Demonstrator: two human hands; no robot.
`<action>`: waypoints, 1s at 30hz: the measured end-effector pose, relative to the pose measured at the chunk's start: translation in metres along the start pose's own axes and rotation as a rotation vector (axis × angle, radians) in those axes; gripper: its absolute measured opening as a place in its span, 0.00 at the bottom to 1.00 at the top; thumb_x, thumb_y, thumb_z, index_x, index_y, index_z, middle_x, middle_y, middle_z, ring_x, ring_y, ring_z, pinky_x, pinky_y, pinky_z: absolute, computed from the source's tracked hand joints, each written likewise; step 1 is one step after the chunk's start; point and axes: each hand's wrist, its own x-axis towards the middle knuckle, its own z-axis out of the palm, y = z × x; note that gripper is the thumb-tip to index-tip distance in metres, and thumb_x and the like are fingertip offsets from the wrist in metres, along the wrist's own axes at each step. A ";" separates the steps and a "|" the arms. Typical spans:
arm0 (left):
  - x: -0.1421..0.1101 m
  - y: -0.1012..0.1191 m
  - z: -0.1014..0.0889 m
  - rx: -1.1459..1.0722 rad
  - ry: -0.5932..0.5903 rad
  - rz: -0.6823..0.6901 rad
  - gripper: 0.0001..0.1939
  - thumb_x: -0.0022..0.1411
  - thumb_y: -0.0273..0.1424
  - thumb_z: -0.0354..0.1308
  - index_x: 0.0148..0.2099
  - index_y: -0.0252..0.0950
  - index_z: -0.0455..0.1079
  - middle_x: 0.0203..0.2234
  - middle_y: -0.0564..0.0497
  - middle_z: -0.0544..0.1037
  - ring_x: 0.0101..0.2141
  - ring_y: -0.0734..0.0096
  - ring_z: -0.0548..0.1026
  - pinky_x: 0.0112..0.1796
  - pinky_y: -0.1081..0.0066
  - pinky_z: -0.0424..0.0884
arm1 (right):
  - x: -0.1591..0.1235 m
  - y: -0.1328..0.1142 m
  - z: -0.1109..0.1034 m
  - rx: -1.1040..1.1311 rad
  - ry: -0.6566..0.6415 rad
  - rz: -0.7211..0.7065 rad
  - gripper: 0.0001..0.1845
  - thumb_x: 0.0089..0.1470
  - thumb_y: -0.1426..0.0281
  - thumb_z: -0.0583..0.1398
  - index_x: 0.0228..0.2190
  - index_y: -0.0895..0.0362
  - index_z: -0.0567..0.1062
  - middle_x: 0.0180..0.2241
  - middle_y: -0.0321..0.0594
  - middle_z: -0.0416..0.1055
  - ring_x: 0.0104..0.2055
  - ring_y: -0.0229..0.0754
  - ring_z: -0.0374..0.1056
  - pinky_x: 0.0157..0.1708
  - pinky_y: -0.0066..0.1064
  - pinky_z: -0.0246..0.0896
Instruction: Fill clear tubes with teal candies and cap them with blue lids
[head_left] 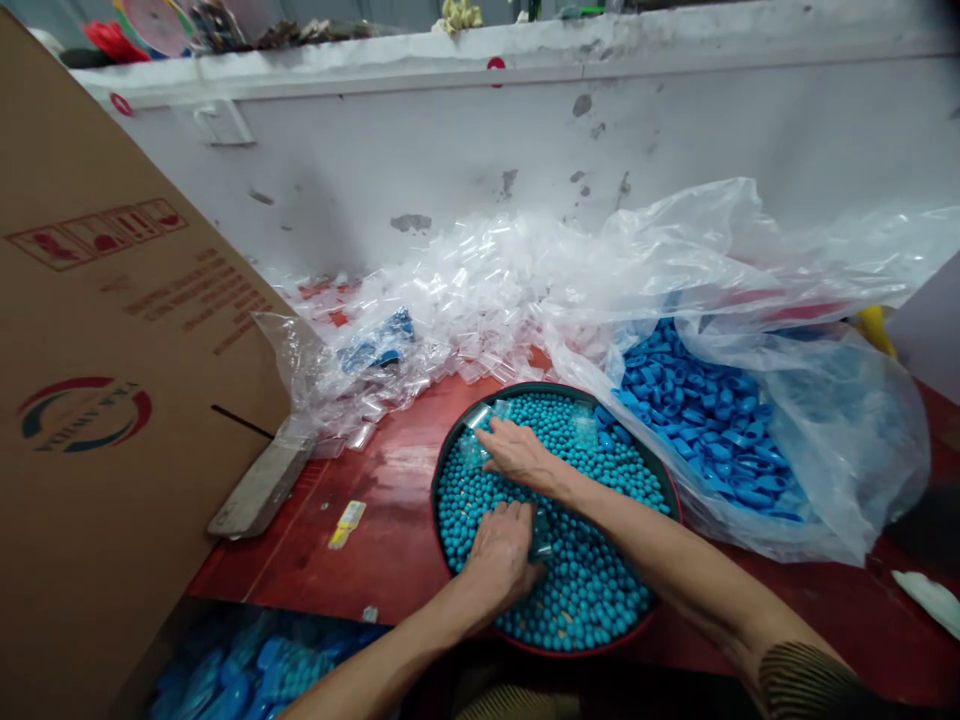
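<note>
A round dark tray on the red table is full of small turquoise balls. My left hand rests knuckles-up among the balls at the tray's near left, fingers curled beside a small clear plastic piece. My right hand reaches across to the tray's far left, its fingers stretched toward a small clear bag at the rim. More clear bags lie on the balls further back.
A heap of small clear bags lies behind the tray. A large plastic bag of blue caps sits to the right. A big cardboard box stands on the left, a white wall behind. Blue parts lie below the table edge.
</note>
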 end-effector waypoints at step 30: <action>0.020 0.002 0.002 -0.078 0.054 0.149 0.30 0.44 0.24 0.50 0.53 0.35 0.52 0.42 0.45 0.65 0.42 0.59 0.61 0.42 0.60 0.59 | -0.109 0.041 0.011 0.125 -0.020 0.115 0.13 0.52 0.75 0.48 0.36 0.53 0.70 0.31 0.39 0.68 0.34 0.40 0.63 0.31 0.27 0.55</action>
